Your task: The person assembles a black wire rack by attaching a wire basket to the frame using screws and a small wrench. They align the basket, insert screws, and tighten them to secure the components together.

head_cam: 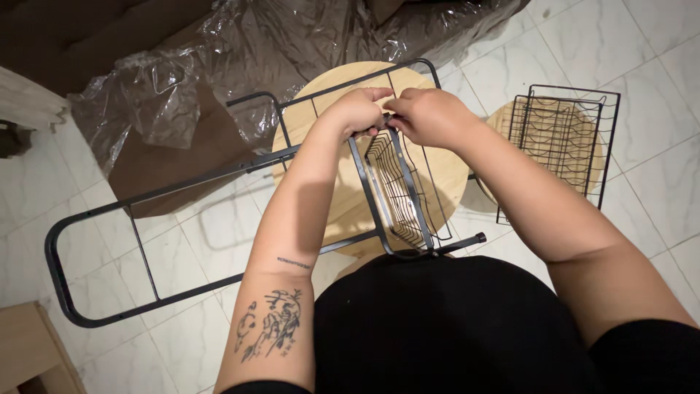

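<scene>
Two hands meet at the top of a black wire basket (397,193). Left hand (357,111) and right hand (430,115) pinch it against the long black frame (168,182) on the round wooden stool (343,211). Another wire basket (561,138) waits, not yet put on.

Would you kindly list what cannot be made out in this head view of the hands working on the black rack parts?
- Whatever the left hand and right hand pinch on the wire basket: covered by the fingers.
- Near end of the basket: behind the black shirt.
- What lies under the plastic wrap: creased glare, and cut by the top edge.
- Second wire basket detail: too fine.
</scene>
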